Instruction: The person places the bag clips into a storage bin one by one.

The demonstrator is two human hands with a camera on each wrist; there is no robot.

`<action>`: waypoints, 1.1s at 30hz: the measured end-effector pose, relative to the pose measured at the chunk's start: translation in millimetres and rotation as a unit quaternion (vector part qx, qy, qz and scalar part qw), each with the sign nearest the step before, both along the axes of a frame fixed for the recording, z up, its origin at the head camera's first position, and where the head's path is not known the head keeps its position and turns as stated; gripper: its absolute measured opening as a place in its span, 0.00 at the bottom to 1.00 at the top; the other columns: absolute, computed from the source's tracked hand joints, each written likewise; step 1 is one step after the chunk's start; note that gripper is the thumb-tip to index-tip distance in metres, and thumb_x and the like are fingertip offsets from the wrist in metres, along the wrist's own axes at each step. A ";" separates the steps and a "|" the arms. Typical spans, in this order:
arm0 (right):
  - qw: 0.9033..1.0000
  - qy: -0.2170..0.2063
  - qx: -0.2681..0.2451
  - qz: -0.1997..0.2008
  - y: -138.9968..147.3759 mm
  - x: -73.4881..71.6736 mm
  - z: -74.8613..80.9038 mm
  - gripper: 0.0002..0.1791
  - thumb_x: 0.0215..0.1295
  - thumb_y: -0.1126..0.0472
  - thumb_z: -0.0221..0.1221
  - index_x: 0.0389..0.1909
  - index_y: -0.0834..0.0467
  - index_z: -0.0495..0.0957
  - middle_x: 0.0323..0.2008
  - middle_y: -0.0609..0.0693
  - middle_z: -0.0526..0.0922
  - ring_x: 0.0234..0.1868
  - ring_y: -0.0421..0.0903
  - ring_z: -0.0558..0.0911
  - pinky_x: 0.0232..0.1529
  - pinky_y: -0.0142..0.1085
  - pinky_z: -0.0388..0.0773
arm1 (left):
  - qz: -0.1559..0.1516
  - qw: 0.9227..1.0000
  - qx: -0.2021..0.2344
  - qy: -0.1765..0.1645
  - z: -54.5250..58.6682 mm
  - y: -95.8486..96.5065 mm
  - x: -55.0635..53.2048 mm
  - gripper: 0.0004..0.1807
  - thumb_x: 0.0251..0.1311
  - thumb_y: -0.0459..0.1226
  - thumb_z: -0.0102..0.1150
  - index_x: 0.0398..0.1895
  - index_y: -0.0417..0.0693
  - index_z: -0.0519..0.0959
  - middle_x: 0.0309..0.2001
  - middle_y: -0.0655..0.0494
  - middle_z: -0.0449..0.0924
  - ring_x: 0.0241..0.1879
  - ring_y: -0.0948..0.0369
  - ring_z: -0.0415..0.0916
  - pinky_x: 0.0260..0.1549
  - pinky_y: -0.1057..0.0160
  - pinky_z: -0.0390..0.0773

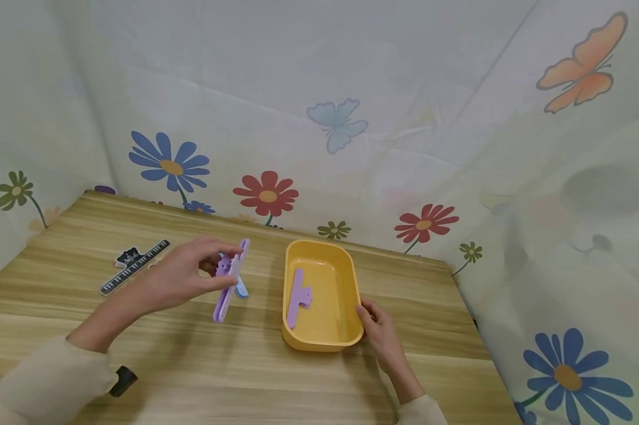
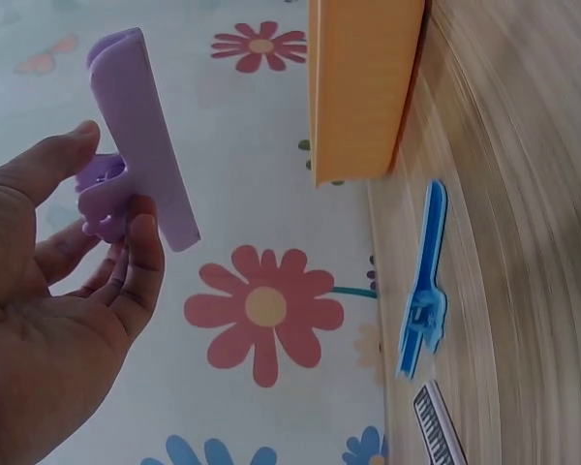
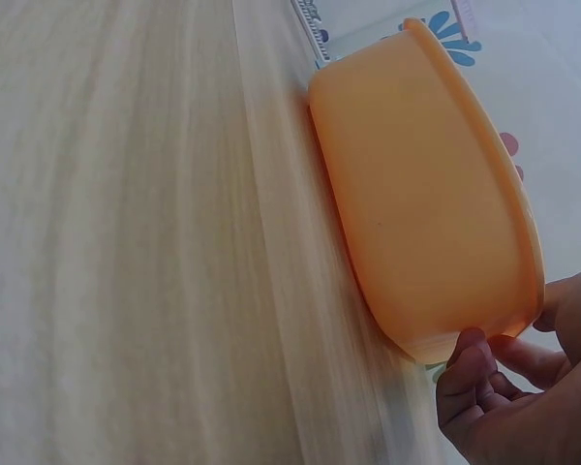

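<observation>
My left hand point(image 1: 178, 277) pinches a purple bag clip point(image 1: 223, 306) by its handle, raised over the table to the left of the yellow bin point(image 1: 330, 313). In the left wrist view the clip's long bar point(image 2: 145, 145) points away from the thumb and fingertips. My right hand point(image 1: 381, 337) holds the bin at its right side, thumb at the rim and fingers against the outer wall point(image 3: 416, 194). Inside the bin, along its left wall, lies another purple clip point(image 1: 296, 300).
Below the raised clip a blue clip point(image 1: 242, 288) lies on the wooden table point(image 1: 234, 378), partly hidden. Further left is a black clip with a piano-key pattern point(image 1: 133, 268). A flowered cloth point(image 1: 234, 77) hangs behind the table's far edge.
</observation>
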State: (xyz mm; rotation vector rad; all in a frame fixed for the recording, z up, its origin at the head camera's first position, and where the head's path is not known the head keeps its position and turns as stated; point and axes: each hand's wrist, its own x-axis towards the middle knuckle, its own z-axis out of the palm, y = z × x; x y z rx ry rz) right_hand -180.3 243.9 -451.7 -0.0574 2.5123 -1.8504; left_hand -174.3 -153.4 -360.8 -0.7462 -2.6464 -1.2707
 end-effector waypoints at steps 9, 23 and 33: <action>1.000 0.004 0.002 -0.001 0.6 0.4 0.3 0.20 0.69 0.56 0.52 0.56 0.64 0.73 0.43 0.64 0.78 0.37 0.59 0.78 0.27 0.33 0.77 | -0.022 1.000 0.015 -0.011 -1.9 23.5 -5.3 0.29 0.51 0.46 0.68 0.56 0.47 0.74 0.37 0.58 0.73 0.33 0.62 0.73 0.33 0.66 0.77; 1.000 0.004 -0.003 -0.004 1.0 -0.4 -1.8 0.19 0.69 0.57 0.51 0.55 0.64 0.73 0.42 0.65 0.78 0.36 0.60 0.78 0.26 0.32 0.76 | -0.022 0.999 0.004 -0.028 -6.3 52.7 -13.1 0.32 0.49 0.53 0.66 0.55 0.46 0.76 0.36 0.58 0.73 0.33 0.60 0.70 0.31 0.65 0.76; 1.000 0.004 -0.003 0.003 1.8 -1.5 -2.0 0.20 0.70 0.57 0.51 0.55 0.65 0.73 0.43 0.65 0.78 0.36 0.57 0.78 0.27 0.33 0.77 | -0.017 0.999 -0.001 -0.039 -9.3 70.7 -22.4 0.29 0.50 0.47 0.68 0.56 0.49 0.75 0.39 0.59 0.73 0.34 0.61 0.71 0.32 0.66 0.76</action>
